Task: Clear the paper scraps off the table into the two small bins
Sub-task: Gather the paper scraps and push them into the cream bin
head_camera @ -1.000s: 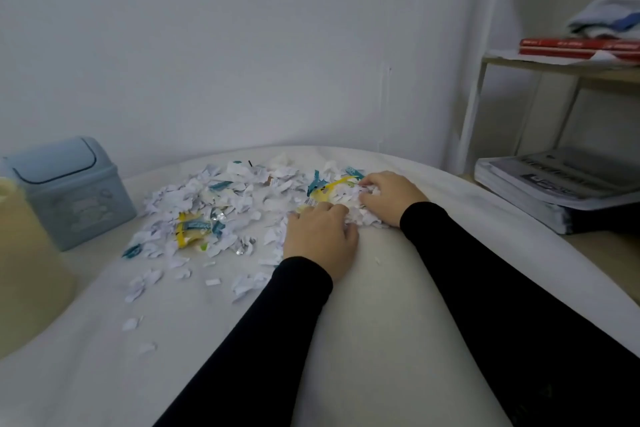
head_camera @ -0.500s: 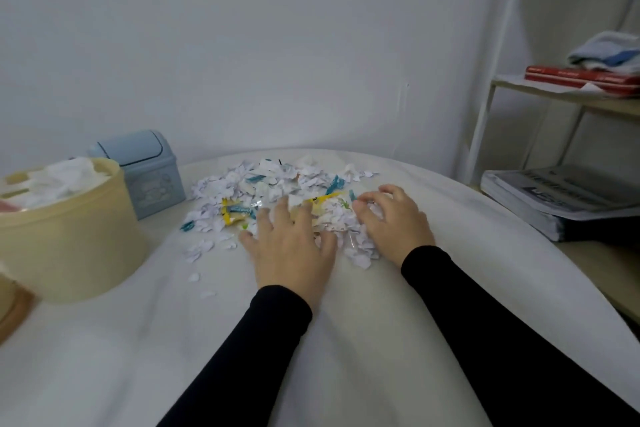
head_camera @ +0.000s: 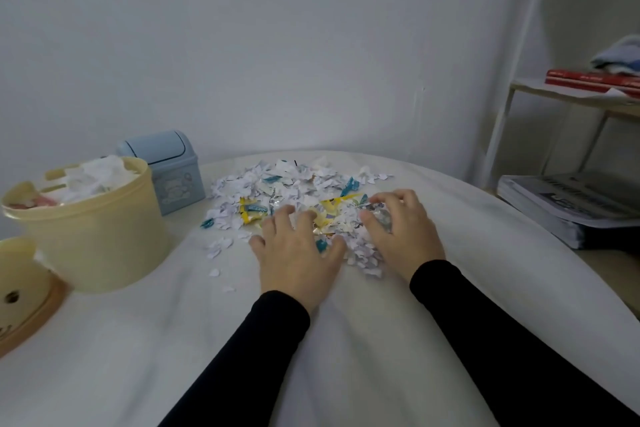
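Observation:
A heap of torn white paper scraps [head_camera: 277, 184] mixed with yellow and teal wrapper bits lies at the far middle of the white table [head_camera: 346, 340]. My left hand [head_camera: 294, 253] rests flat on the near edge of the heap, fingers spread. My right hand [head_camera: 401, 232] sits beside it with fingers curled into the scraps; it lifts nothing. A round cream bin [head_camera: 93, 236] stuffed with white paper stands at the left. A small light-blue bin [head_camera: 169, 166] with a swing lid stands behind it, shut.
A cream lid with a wooden rim [head_camera: 24, 291] lies at the left edge. To the right, a white shelf frame [head_camera: 512, 80] carries red books and folded cloth, with a thick stack of papers [head_camera: 568, 211] lower down. A wall runs behind the table.
The view swung left, bringing the cream bin and its lid into sight. My left hand opened from a curled pose to spread fingers. The scraps look pulled closer together.

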